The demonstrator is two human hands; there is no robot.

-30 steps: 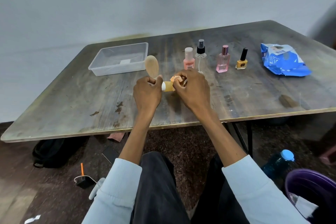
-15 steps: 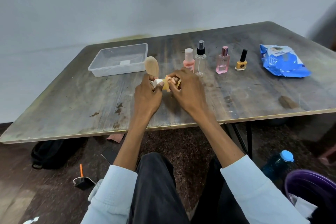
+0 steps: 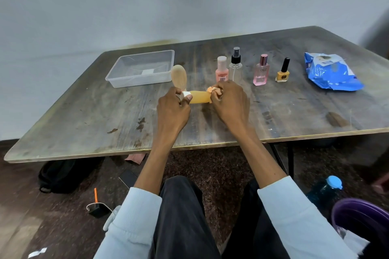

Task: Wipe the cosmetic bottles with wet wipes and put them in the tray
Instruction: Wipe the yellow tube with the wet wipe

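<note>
Left hand [image 3: 171, 109] grips tan bottle [image 3: 200, 97]; right hand [image 3: 228, 103] pinches wipe [image 3: 213, 90] on it. Tray [image 3: 141, 68], 11 o'clock, holds no bottles; four bottles [image 3: 248, 68] at 1 o'clock remain.

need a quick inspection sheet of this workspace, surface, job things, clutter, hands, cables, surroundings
surface: worn wooden table, stained.
job's things: tan bottle held sideways; clear tray holds no bottles; peach bottle, spray bottle, pink perfume, yellow nail polish upright in a row; blue wipes pack.
clutter: wooden spoon-like item.
hands: left hand grips the bottle's white end; right hand pinches an orange wipe at the other end.
cables: nothing seen.
surroundings: black bag, blue-capped bottle, purple bin on the floor.
</note>
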